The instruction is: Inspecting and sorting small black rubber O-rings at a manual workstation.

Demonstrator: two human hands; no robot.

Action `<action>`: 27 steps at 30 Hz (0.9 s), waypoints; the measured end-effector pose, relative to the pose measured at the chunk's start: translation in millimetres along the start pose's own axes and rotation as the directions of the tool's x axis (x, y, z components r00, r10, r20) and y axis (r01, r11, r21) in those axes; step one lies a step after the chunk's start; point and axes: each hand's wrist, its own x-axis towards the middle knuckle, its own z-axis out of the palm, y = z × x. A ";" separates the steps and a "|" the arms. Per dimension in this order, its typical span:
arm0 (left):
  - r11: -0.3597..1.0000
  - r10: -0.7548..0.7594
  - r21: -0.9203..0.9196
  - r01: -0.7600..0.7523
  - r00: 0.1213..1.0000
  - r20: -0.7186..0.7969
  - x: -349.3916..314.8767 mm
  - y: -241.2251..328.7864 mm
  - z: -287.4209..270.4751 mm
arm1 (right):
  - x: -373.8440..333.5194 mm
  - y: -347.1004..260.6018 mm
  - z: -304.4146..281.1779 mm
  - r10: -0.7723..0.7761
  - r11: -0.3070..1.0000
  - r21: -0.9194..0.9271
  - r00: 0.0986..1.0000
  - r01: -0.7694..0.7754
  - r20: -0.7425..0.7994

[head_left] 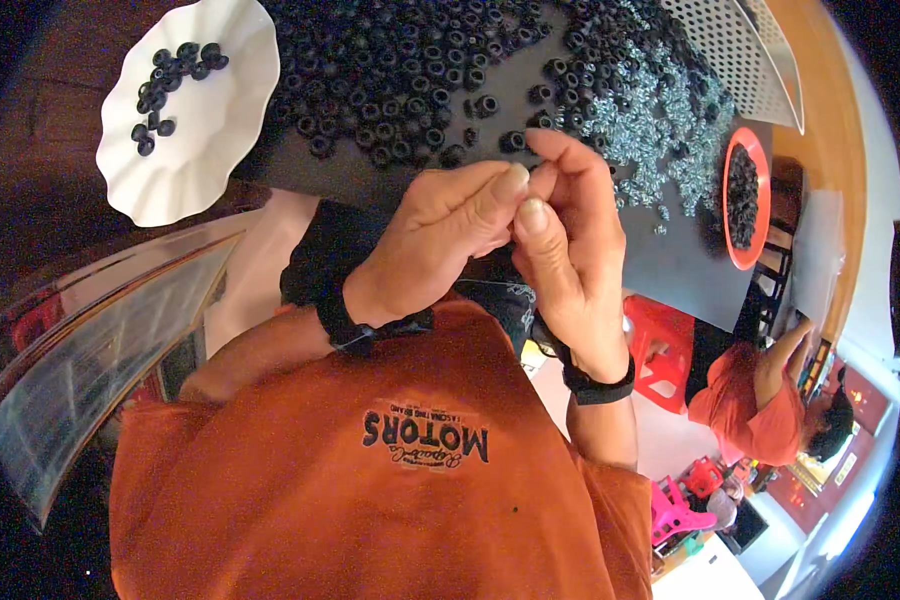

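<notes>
Close together over the near edge of the dark table (705, 265), my left hand (440, 220) and my right hand (578, 235) meet at the fingertips. Both are closed in a pinch, thumbs toward me. Whatever sits between the fingers is hidden. Just beyond them lies a wide spread of black round parts with a hole in the middle (400, 100), a few of them loose near my right fingers. Small shiny pale pieces (650, 125), perhaps springs, are heaped to the right of these.
At the far left, a white wavy-edged plate (210, 135) carries several black parts (156, 97). An orange bowl (765, 205) of small black pieces stands at the table's right edge, below a white perforated tray (745, 50). Another person (755, 400) is at right, beside a red stool (660, 350).
</notes>
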 end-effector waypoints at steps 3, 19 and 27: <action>1.000 0.019 -0.019 -0.019 1.000 0.025 0.5 -2.4 -1.6 | 0.0 1.2 -0.1 0.005 0.997 0.075 1.000 -0.005 -0.004; 0.998 -0.007 0.059 0.003 0.998 0.063 4.5 11.8 24.3 | -16.4 -19.4 -35.5 -0.502 0.727 -0.499 0.861 0.472 0.083; 0.955 -0.002 0.295 -0.040 0.990 0.139 8.5 3.8 21.9 | -40.1 -41.0 -149.5 -0.245 0.737 -0.649 0.818 -0.191 -0.520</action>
